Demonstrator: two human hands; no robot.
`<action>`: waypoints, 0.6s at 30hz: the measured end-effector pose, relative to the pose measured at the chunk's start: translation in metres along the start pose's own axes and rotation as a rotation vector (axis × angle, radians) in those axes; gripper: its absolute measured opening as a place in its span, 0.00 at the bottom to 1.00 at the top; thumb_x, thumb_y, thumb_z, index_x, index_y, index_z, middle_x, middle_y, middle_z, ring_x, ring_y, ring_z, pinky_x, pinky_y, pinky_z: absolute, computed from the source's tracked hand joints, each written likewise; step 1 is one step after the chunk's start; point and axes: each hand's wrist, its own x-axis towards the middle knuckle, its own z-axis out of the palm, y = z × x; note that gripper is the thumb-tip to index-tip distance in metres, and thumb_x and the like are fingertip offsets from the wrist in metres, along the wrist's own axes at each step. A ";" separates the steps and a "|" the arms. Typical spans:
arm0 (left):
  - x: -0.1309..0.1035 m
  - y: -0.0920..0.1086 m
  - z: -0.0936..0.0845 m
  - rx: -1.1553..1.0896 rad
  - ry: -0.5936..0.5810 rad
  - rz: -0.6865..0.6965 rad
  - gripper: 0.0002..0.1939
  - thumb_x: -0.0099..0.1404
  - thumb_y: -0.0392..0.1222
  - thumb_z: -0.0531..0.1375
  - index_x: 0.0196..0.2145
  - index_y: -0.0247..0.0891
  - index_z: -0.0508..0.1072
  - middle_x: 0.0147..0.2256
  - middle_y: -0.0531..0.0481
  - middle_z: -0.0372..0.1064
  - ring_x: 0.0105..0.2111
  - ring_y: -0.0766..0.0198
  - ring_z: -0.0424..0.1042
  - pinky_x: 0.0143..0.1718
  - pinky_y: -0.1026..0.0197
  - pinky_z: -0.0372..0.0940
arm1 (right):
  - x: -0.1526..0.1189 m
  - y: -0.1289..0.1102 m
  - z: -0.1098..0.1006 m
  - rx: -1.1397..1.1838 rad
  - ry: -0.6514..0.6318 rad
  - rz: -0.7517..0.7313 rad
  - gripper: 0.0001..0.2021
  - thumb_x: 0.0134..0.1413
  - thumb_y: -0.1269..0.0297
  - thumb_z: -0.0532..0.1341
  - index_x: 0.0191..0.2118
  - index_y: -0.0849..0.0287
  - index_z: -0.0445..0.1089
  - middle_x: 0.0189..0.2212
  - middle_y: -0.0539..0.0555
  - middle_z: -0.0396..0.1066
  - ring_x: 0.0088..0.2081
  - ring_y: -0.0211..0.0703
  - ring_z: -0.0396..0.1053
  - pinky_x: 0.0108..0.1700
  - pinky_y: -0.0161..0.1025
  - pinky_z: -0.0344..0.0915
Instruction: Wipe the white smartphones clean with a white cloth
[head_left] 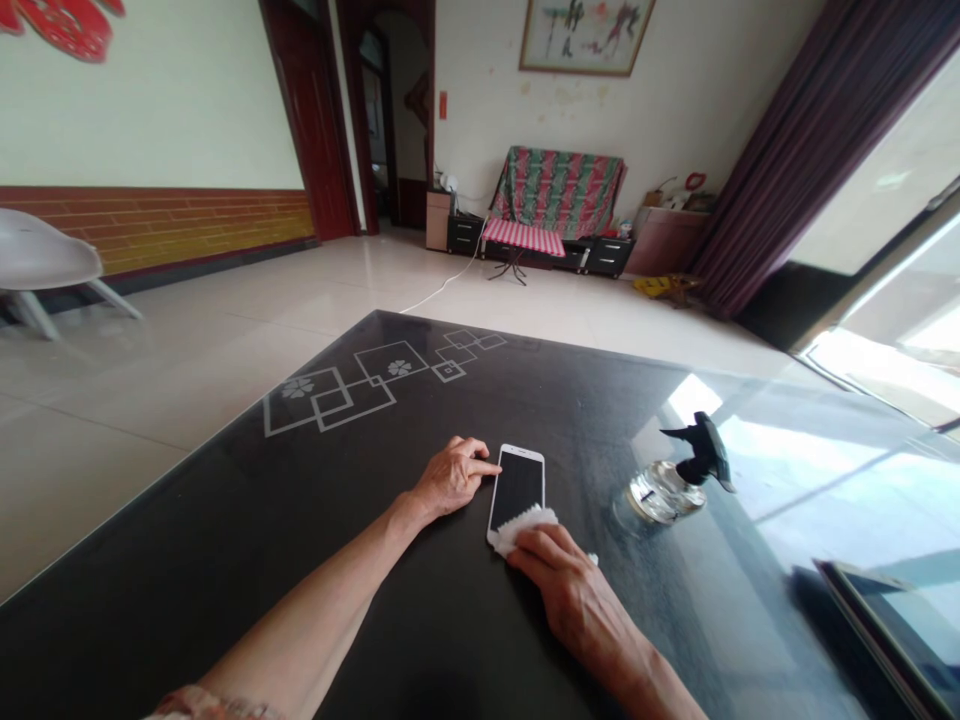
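A white smartphone with a dark screen lies face up on the glossy black table. My left hand rests at its left, one finger stretched out to touch the phone's upper left edge, the others curled, with nothing held. Under the fingers of my right hand is a white cloth, pressed on the lower end of the phone and hiding part of it. Right of the phone stands a clear spray bottle with a black trigger head.
At the table's right edge lies a dark flat device, partly cut off. Beyond the table are a white chair at left, a small table with a striped cover, and a purple curtain at right.
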 end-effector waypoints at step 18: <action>0.002 -0.002 0.004 -0.005 0.024 0.004 0.21 0.62 0.28 0.54 0.42 0.53 0.78 0.44 0.53 0.69 0.42 0.62 0.63 0.45 0.61 0.64 | 0.003 -0.002 0.000 -0.040 -0.048 -0.018 0.11 0.63 0.73 0.52 0.45 0.56 0.70 0.43 0.54 0.68 0.47 0.46 0.61 0.51 0.41 0.64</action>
